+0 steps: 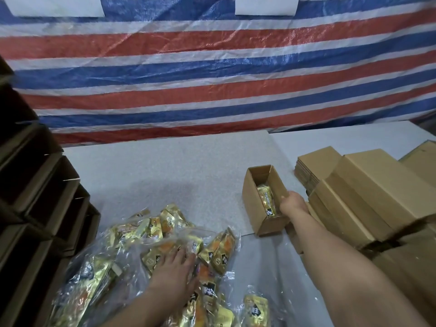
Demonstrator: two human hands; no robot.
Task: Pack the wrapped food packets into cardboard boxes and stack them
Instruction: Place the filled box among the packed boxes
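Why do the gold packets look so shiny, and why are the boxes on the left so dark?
Head view: light glints off the foil of the gold packets and the clear plastic bag around them; the stacked boxes on the left sit in shadow, so their openings look nearly black; the wide lens bends the striped tarp, and the edges look soft.

Open box [264, 199] center-right on table [188, 166], one packet [266, 201] inside. Loose packets [179, 256] lower center-left. Box stacks [368, 197] right edge; more boxes [40, 185] left edge. Tarp [212, 67] behind.
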